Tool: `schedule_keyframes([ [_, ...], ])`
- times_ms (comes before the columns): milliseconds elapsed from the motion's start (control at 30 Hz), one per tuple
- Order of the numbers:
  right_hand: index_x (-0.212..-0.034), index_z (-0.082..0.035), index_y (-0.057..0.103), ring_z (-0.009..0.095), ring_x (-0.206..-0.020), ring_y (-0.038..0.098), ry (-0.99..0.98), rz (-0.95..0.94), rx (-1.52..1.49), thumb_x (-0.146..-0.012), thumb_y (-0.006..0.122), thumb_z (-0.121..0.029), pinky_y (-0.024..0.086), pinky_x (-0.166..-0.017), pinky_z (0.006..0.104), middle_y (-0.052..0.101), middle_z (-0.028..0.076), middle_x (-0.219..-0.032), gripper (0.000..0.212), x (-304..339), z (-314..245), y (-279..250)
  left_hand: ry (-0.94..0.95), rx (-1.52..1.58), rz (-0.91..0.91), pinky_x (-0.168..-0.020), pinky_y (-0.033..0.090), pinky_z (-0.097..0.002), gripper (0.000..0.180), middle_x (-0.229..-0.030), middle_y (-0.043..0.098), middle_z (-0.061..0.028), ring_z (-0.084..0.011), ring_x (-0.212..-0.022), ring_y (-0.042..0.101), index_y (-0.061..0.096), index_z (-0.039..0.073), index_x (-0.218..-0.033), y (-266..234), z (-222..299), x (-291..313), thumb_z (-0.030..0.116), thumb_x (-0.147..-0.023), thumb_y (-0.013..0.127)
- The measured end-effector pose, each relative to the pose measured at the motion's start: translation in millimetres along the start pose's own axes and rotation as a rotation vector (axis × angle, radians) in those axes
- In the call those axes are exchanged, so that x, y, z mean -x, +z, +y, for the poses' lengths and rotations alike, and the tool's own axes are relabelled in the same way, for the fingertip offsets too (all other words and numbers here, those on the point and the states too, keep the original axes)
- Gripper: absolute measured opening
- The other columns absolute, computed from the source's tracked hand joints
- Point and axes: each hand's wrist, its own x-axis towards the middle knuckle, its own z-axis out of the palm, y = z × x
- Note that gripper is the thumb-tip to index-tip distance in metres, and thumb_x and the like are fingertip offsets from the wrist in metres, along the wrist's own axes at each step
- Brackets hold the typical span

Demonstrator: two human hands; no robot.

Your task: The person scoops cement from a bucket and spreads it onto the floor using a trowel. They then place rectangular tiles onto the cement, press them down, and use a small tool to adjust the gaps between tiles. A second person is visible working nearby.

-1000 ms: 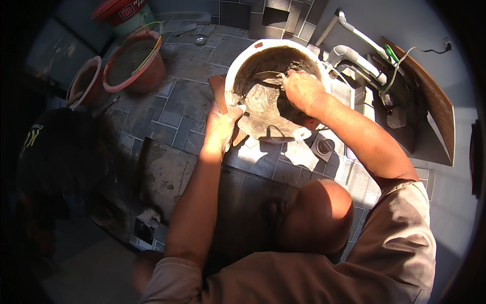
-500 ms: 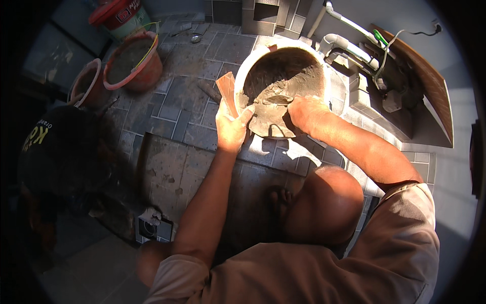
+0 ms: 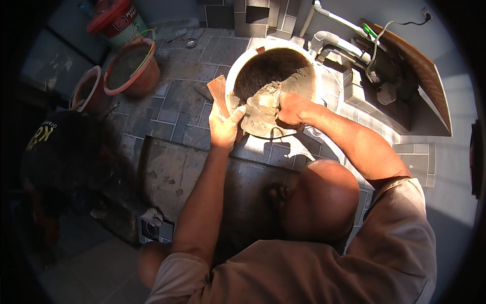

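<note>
A round tub with a pale rim (image 3: 315,76) stands tilted toward me, with wet grey mortar (image 3: 259,121) heaped at its near side and smeared up the inner wall. My left hand (image 3: 224,124) grips a reddish-brown flat strip (image 3: 216,91), perhaps a cut of tile, upright against the tub's left rim; the thumb lies near the mortar. Inside the near right part of the tub, my right hand (image 3: 292,109) is closed in a fist around what looks like a trowel. Its handle is hidden by the fingers, and its sunlit blade (image 3: 268,100) is covered with mortar.
Two reddish buckets (image 3: 151,71) and a red-lidded pail (image 3: 109,15) stand at the far left. A person in a dark shirt (image 3: 55,157) crouches at the left. White pipes (image 3: 339,40), a cable and a leaning brown board (image 3: 430,71) are at the right.
My right hand has shifted slightly left inside the tub, and the mortar near it is now heaped higher. My left hand still grips the strip at the rim. The view has shifted a little.
</note>
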Motion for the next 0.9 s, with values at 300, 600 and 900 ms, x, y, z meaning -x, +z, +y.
schedule_keyframes([
  [300,-0.093,0.0,0.073,0.014,-0.06,0.06,-0.081,0.198,-0.682,-0.1,0.063,-0.022,0.048,-0.056,0.0334,0.064,0.005,-0.069,0.026,64,1,-32,-0.23,0.259,0.081,-0.098,0.057,-0.0393,0.046,-0.125,0.067,-0.0069,-0.0218,-0.11,0.067,0.058,0.003,-0.138,-59,15,-38,0.024,-0.101,0.075],
  [600,-0.114,0.004,0.071,0.039,-0.099,0.07,-0.587,0.403,-0.313,-0.089,0.075,-0.009,0.053,-0.087,0.0444,0.071,0.023,-0.103,0.028,72,-25,-5,-0.459,0.422,0.072,-0.099,0.055,-0.0586,0.067,-0.129,0.07,-0.0208,-0.0385,-0.11,0.07,0.056,-0.001,-0.143,-73,80,-15,0.05,-0.112,0.024],
  [900,-0.11,0.001,0.07,0.045,-0.103,0.066,-0.762,0.575,-0.027,-0.09,0.076,-0.011,0.054,-0.088,0.0505,0.067,0.022,-0.106,0.024,45,-38,8,-0.497,0.483,0.017,-0.099,0.056,-0.0556,0.07,-0.128,0.07,-0.023,-0.0383,-0.108,0.071,0.055,-0.002,-0.146,-67,92,2,0.051,-0.111,0.024],
])
